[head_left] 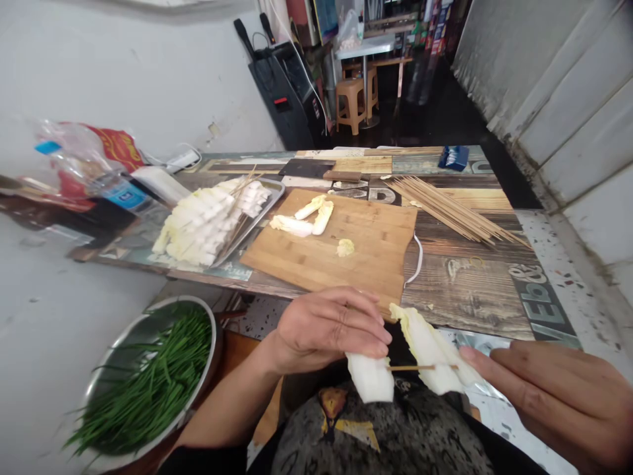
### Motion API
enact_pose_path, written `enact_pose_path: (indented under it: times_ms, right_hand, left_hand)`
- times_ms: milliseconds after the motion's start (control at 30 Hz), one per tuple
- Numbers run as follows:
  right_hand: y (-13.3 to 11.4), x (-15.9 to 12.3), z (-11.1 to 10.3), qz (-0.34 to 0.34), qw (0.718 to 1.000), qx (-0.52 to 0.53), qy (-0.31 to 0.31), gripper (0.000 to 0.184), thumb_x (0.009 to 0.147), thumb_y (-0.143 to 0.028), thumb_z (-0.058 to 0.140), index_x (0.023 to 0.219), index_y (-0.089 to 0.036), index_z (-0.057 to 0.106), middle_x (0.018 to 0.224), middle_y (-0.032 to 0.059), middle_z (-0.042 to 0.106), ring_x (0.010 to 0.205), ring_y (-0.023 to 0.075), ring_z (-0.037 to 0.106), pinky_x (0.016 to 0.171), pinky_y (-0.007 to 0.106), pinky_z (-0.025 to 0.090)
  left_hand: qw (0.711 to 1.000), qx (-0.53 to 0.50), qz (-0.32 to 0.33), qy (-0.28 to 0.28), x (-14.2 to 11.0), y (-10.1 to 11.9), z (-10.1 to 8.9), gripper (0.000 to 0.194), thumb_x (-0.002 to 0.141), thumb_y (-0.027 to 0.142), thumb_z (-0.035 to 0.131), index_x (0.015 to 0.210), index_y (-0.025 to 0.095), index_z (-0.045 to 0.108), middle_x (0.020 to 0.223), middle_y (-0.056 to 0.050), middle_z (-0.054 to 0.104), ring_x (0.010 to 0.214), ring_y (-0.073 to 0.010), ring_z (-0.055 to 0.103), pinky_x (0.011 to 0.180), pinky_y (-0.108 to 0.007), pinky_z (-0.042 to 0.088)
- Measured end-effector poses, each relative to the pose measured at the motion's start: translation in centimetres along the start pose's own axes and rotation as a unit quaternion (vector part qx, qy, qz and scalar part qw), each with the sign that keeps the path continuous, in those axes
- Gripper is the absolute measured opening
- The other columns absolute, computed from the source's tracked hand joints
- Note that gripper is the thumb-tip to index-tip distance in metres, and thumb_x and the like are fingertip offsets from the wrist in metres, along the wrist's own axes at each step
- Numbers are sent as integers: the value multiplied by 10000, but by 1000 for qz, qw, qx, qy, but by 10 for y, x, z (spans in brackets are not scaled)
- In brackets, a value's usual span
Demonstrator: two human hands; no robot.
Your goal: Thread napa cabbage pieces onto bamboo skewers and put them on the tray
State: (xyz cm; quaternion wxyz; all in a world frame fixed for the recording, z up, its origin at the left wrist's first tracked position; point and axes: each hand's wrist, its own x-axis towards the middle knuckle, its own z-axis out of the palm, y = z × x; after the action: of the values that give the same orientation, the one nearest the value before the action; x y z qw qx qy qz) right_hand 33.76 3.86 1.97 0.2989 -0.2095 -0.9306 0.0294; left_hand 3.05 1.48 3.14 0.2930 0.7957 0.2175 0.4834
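Observation:
My left hand (pixel 336 326) is closed on a white piece of napa cabbage (pixel 372 381) above my lap. A thin wooden skewer (pixel 409 368) runs from that piece to the right, through a longer cabbage leaf (pixel 426 346) with a yellow frilled edge. At this leaf's right side, the fingertips of my right hand (pixel 564 396) pinch it; the skewer's right end is hard to make out. Just beyond my hands lies a wooden cutting board (pixel 297 264), bearing several cabbage pieces (pixel 293 226) and a small yellow scrap (pixel 345 247).
Skewered cabbage (pixel 202 221) is heaped on a metal tray (pixel 275 191). Loose skewers (pixel 455 214) lie right of the board, and a cleaver (pixel 343 176) behind it. A metal bowl (pixel 213 330) of green chives (pixel 158 376) stands lower left. A plastic bottle (pixel 123 191) stands near the wall.

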Motion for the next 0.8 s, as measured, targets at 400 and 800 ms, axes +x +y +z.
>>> enact_pose_path:
  times_ms: [400, 800]
  right_hand:
    - [-10, 6, 5, -38, 998, -37, -27, 578, 936, -106, 374, 1501, -208, 307, 760, 23, 699, 654, 188, 634, 587, 331, 469]
    - [-17, 32, 22, -18, 999, 45, -4, 523, 930, -95, 434, 1445, -182, 401, 775, 30, 670, 619, 146, 578, 521, 272, 447]
  left_hand:
    - [999, 12, 10, 30, 4, -1, 1, 192, 907, 155, 555, 1022, 163, 708, 913, -122, 758, 940, -195, 678, 876, -387, 552]
    - [994, 43, -3, 99, -6, -11, 3, 230, 869, 261, 635, 1082, 306, 707, 1156, -56, 707, 1039, -205, 635, 901, -407, 498]
